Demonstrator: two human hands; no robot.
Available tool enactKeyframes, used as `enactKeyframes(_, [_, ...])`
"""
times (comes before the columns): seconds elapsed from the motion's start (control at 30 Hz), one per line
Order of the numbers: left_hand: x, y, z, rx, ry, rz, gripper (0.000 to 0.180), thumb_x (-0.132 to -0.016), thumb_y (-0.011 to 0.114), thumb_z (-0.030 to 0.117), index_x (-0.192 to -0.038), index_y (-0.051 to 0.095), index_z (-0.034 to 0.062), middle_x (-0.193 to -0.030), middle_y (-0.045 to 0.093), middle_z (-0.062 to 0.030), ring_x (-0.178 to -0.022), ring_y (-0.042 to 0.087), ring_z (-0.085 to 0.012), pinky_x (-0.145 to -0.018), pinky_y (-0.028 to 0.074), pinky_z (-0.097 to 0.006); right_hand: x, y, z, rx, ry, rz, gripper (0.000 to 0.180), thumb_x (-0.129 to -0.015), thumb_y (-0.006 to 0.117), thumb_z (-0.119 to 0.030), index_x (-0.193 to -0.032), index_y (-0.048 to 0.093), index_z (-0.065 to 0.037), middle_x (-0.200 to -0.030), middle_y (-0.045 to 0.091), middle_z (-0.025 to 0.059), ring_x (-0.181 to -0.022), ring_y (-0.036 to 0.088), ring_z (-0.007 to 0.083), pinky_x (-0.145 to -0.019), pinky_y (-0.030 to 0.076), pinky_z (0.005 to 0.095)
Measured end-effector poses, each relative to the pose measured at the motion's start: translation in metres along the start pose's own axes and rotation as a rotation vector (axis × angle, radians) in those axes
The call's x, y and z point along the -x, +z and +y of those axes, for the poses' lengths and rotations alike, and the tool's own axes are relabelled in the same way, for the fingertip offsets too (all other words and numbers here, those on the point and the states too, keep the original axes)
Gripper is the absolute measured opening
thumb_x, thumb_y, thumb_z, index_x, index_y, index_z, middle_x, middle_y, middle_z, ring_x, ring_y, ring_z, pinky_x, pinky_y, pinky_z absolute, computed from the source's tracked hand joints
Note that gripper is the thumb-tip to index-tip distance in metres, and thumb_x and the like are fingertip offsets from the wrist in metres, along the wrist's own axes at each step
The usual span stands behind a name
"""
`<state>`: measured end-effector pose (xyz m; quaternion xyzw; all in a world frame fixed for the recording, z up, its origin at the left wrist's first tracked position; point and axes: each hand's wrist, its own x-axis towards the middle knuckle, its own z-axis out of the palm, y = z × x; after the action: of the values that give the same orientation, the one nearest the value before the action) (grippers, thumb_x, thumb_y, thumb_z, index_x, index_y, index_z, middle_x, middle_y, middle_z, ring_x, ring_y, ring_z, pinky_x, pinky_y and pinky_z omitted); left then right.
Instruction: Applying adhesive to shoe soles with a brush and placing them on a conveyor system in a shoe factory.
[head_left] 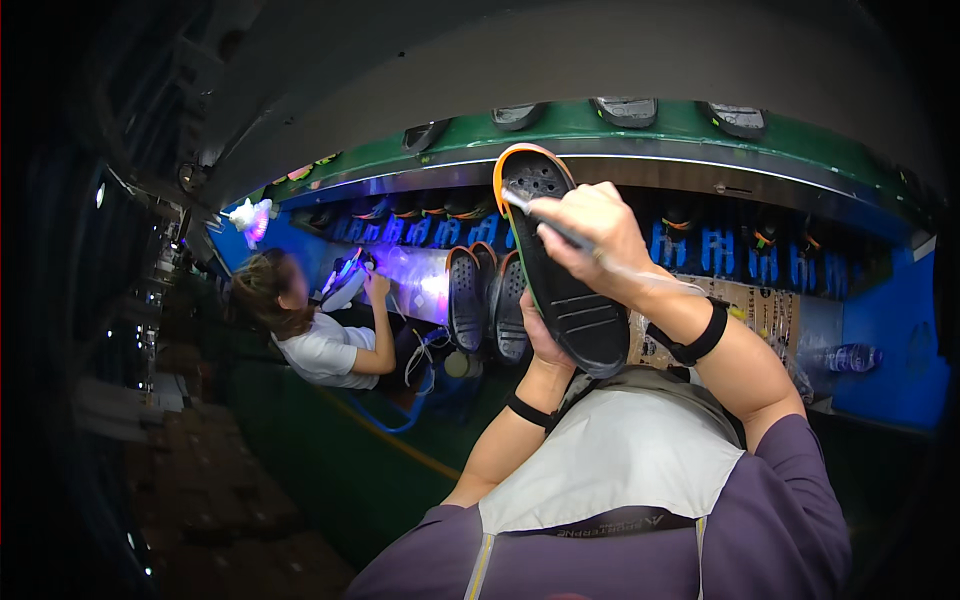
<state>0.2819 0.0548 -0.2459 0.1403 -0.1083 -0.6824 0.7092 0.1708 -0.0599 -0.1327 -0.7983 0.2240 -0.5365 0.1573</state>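
Observation:
My left hand grips a black shoe sole by the edge near its heel. The sole stands tilted up, with small holes at the toe, ridges at the heel and an orange rim round the toe. In my right hand is a slim grey-handled brush; its pale tip meets the orange rim on the left side, though I cannot make out its bristles clearly. Just left of the held sole, several black soles with holes and orange rims lean on the bench.
Ahead runs a green conveyor carrying dark shoe parts. Below it, blue racks hold more shoes. A co-worker sits at the left, handling a shoe by a bright purple light. A plastic bottle lies right, beside a blue panel.

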Motion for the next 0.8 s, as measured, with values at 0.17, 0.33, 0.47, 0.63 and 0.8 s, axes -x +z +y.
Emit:
enactKeyframes(0.17, [-0.006, 0.005, 0.007, 0.072, -0.023, -0.027, 0.067, -0.104, 0.044, 0.060, -0.152, 0.055, 0.0150, -0.149, 0.061, -0.0104, -0.134, 0.061, -0.0309, -0.115, 0.050, -0.049, 0.000, -0.003, 0.000, -0.308, -0.049, -0.133, 0.023, -0.081, 0.080, -0.013, -0.103, 0.079, -0.012, -0.078, 0.067, 0.0043, -0.080, 0.064, 0.0255, -0.079, 0.047, 0.0399])
enactKeyframes(0.33, [-0.009, -0.001, 0.009, 0.180, -0.004, -0.187, 0.067, -0.105, 0.042, 0.060, -0.156, 0.051, 0.0171, -0.153, 0.058, -0.0109, -0.137, 0.058, -0.0311, -0.117, 0.047, -0.049, -0.003, -0.001, -0.007, 0.056, -0.170, -0.148, 0.028, -0.077, 0.080, -0.014, -0.104, 0.079, -0.013, -0.080, 0.067, 0.0027, -0.084, 0.062, 0.0247, -0.079, 0.045, 0.0414])
enactKeyframes(0.47, [-0.009, 0.004, 0.015, 0.043, 0.085, -0.191, 0.071, -0.105, 0.040, 0.062, -0.154, 0.050, 0.0107, -0.155, 0.055, -0.0114, -0.141, 0.054, -0.0290, -0.121, 0.043, -0.046, 0.005, 0.002, -0.013, -0.407, -0.079, -0.263, 0.029, -0.077, 0.082, -0.012, -0.105, 0.079, -0.014, -0.081, 0.071, 0.0017, -0.085, 0.063, 0.0250, -0.081, 0.045, 0.0398])
enactKeyframes(0.63, [-0.011, 0.006, 0.022, 0.124, 0.061, -0.097, 0.072, -0.104, 0.039, 0.064, -0.152, 0.052, 0.0121, -0.151, 0.058, -0.0109, -0.135, 0.058, -0.0284, -0.119, 0.045, -0.045, 0.008, 0.009, -0.014, -0.048, -0.214, -0.221, 0.029, -0.074, 0.081, -0.014, -0.103, 0.078, -0.011, -0.081, 0.068, 0.0028, -0.083, 0.061, 0.0258, -0.081, 0.046, 0.0404])
enactKeyframes(0.8, [-0.012, -0.004, 0.029, -0.052, 0.125, -0.134, 0.075, -0.104, 0.037, 0.069, -0.151, 0.053, 0.0125, -0.151, 0.057, -0.0124, -0.137, 0.057, -0.0296, -0.119, 0.045, -0.046, 0.011, 0.008, -0.022, -0.211, -0.088, -0.193, 0.034, -0.073, 0.079, -0.013, -0.107, 0.077, -0.011, -0.083, 0.069, 0.0024, -0.088, 0.061, 0.0240, -0.084, 0.045, 0.0418])
